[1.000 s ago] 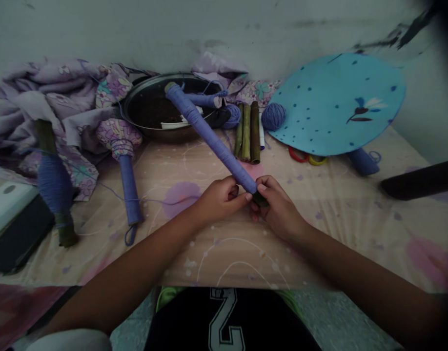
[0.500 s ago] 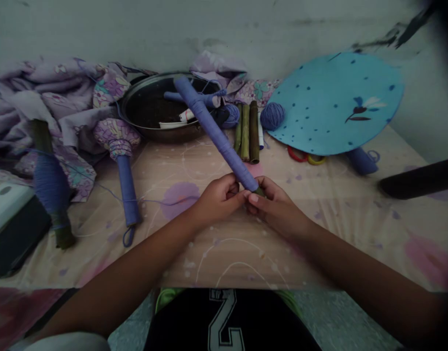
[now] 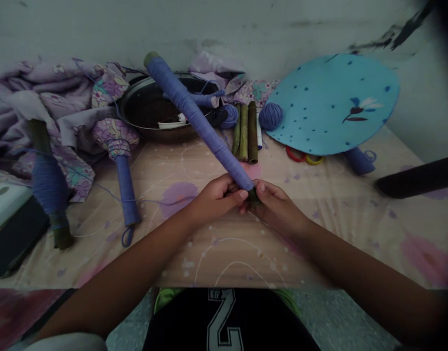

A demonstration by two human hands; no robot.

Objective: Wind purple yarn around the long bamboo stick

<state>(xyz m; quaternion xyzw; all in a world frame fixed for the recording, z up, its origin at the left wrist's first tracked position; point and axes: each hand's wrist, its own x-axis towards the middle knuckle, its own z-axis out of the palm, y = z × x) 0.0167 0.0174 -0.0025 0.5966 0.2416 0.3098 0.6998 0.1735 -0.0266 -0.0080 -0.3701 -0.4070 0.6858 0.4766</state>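
**Black jersey [image 3: 194, 321] on this one**
Big white-outlined number 2 [image 3: 224, 319] on the front, bright green fabric [image 3: 165, 298] showing at the edge, forearms [image 3: 114, 273] bare.

This looks like a room in a home, perhaps a bedroom, rather than a workshop or shop. A bedsheet printed with pale pink circles and white swirls [image 3: 224, 258] covers the low surface, and a crumpled lilac floral cloth [image 3: 51, 97] is heaped against a bare, scuffed plaster wall [image 3: 224, 29] (the marks look like ordinary household wear). Homely things share the sheet: a round steel pan [image 3: 122, 109], a sky-blue disc dotted in dark blue and painted with a small bird [image 3: 334, 105], and a long stick wound in periwinkle yarn [image 3: 194, 119], plainly handwork at home.
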